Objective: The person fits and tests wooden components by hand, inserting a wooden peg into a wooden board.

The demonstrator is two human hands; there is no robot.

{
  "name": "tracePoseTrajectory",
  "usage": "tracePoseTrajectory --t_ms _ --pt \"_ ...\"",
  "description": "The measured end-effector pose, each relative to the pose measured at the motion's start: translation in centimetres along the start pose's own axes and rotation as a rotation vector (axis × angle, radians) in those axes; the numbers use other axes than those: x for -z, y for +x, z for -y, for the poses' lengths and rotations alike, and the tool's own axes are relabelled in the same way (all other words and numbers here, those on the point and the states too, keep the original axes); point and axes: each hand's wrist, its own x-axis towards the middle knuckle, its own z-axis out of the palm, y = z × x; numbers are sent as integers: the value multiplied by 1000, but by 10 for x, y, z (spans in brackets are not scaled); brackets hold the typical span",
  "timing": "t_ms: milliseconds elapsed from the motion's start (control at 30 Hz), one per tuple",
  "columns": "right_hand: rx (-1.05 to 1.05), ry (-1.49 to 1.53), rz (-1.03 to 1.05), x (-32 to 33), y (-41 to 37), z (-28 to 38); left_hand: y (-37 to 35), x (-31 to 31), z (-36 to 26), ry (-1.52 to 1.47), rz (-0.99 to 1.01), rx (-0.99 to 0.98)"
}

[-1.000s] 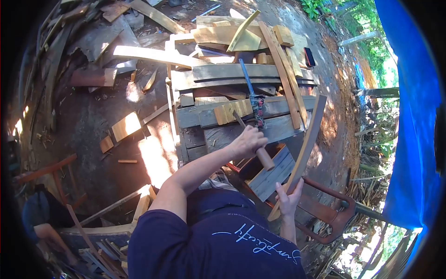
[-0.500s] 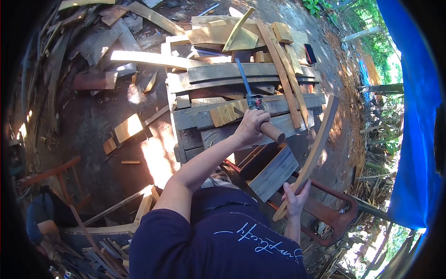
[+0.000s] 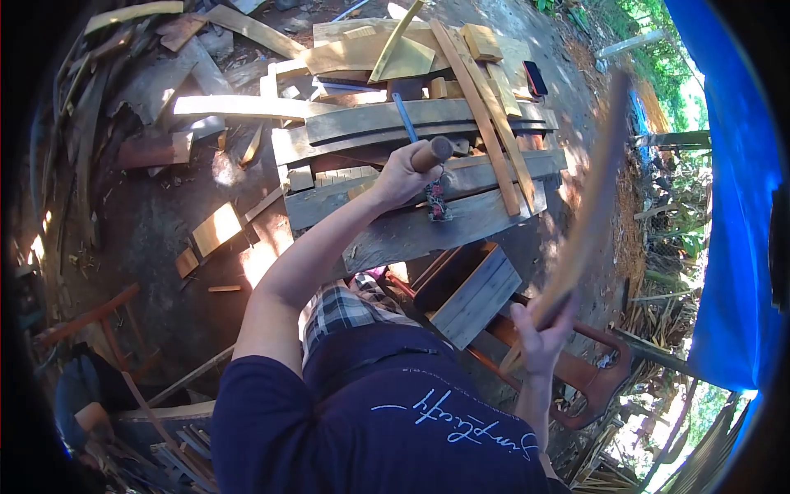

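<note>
My left hand (image 3: pixel 397 178) is closed around a round wooden handle (image 3: pixel 432 154) above the bench of planks (image 3: pixel 411 238). Just beside it are a blue metal bar (image 3: pixel 405 117) and a red and dark metal part (image 3: pixel 437 199); whether they join the handle is hidden. Over at the right, my right hand (image 3: pixel 543 333) grips the lower end of a long, slightly curved wooden strip (image 3: pixel 586 206). This strip points up and away, and its far end is blurred.
Two long strips (image 3: pixel 475 107) lie across the bench near a phone (image 3: pixel 536 79). Below stands a wooden box (image 3: pixel 480 301) beside a reddish-brown frame (image 3: pixel 594 375). Scrap wood (image 3: pixel 218 228) lies on the ground at left. A blue tarp (image 3: pixel 736 206) hangs at right.
My left hand has moved up and left with the handle, whose end now points up and right. My right hand has shifted slightly right, and the strip's far end has swung up.
</note>
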Motion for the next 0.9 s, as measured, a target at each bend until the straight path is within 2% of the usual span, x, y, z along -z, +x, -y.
tracePoseTrajectory --t_ms 33,67,133,167,233,333,367,400,433,533,600,633,667,733,800,833,900 --pt "102 46 -57 -1 0 8 -5 -2 -3 17 -2 -29" --pt "103 49 -61 -1 -1 3 -9 -5 -6 33 -3 -59" --pt "356 30 -144 -5 -3 -18 -13 -10 -4 65 8 -55" --pt "361 28 -143 -6 1 -22 -15 -14 3 89 -16 -69" --pt "21 -446 300 -8 10 -25 -13 -26 11 33 -79 -82" --pt "69 -298 221 4 13 -20 -12 -24 10 185 -59 -13" --pt "-36 -161 149 6 10 -5 -13 -25 7 195 -75 -21" --pt "-34 -161 160 8 7 -9 -14 -25 6 197 -85 -16" --pt "30 -67 45 12 3 -15 -14 -25 6 189 -84 -13" --pt "216 55 -99 4 12 -33 -13 -25 2 188 -98 -30" --pt "-22 -403 348 6 24 -33 -15 -27 3 191 -107 -45" --pt "153 -434 283 6 23 -37 -14 -25 6 170 -82 -25" --pt "167 -434 300 11 30 -35 -15 -23 9 151 -71 2" --pt "110 -257 134 23 30 -27 -17 -21 15 132 -63 13" --pt "193 -164 -33 21 25 -52 -14 -22 15 121 -40 5" --pt "202 -133 2 17 26 -64 -14 -22 14 145 -37 -1" --pt "408 -352 153 9 38 -65 -13 -25 6 180 -34 -15"
